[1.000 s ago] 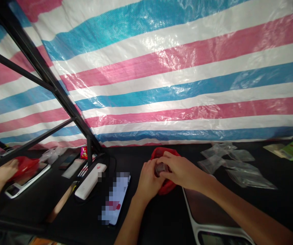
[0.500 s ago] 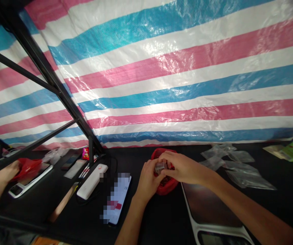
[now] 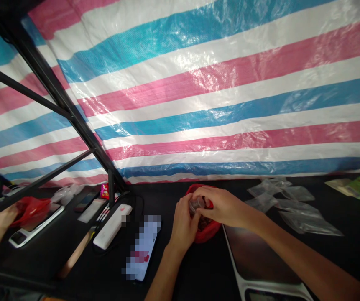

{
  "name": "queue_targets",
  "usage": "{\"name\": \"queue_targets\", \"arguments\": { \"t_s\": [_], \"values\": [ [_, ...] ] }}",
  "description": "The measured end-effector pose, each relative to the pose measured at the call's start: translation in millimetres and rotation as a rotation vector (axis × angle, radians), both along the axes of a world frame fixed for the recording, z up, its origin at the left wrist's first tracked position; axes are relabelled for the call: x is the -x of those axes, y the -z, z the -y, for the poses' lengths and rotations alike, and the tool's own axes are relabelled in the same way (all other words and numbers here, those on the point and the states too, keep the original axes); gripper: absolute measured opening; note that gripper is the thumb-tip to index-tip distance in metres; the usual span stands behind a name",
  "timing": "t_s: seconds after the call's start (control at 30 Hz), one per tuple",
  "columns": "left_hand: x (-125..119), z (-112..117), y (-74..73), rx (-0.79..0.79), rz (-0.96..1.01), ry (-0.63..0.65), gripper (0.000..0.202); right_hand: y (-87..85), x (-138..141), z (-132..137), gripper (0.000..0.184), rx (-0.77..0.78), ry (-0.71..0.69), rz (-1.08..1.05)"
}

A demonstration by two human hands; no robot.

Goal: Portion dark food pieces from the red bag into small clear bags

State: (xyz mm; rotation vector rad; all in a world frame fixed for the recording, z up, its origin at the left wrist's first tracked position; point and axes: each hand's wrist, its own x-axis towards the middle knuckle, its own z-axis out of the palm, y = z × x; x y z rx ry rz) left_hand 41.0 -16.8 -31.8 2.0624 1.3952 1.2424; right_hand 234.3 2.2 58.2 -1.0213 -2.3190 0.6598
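Observation:
My left hand (image 3: pixel 183 223) and my right hand (image 3: pixel 225 207) meet over a red plastic bag (image 3: pixel 208 234) with dark contents. Both hands hold a small clear plastic container (image 3: pixel 196 205). My left fingers wrap its side, while my right fingertips press on its top and far side. Much of the container is hidden by my fingers. Below my right forearm lies a flat digital scale (image 3: pixel 255 255) with a dark top and white rim, not touched by my right hand.
A pixelated phone (image 3: pixel 142 246) and white power bank (image 3: pixel 112 225) lie left of my hands on the black table (image 3: pixel 182 276). Plastic bags (image 3: pixel 295 211) lie to the right. A black frame (image 3: pixel 73 113) crosses the left, where another hand (image 3: pixel 1 225) holds a red bag.
My hands and the container have shifted only slightly, with my right fingers resettled on it. The far-left hand and its red bag sit slightly lower.

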Motion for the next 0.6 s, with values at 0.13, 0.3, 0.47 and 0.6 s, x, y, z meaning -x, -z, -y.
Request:
{"name": "queue_targets", "arguments": {
  "t_s": [0.13,0.3,0.47,0.6],
  "values": [
    [-5,0,-0.4,0.076,0.022,-0.069,0.039,-8.5,-3,0,0.024,-0.025,-0.077,0.024],
    [-6,6,-15.6,0.064,-0.06,-0.069,0.02,-13.5,-1,3,0.012,-0.036,-0.022,0.054],
    [-8,9,-19.6,0.065,-0.065,-0.125,0.022,-16.1,-4,1,0.018,-0.077,0.066,0.013],
    [-7,3,-18.0,0.088,0.025,-0.225,0.023,-11.9,-17,-4,0.019,-0.067,0.076,0.06]
  ]
}}
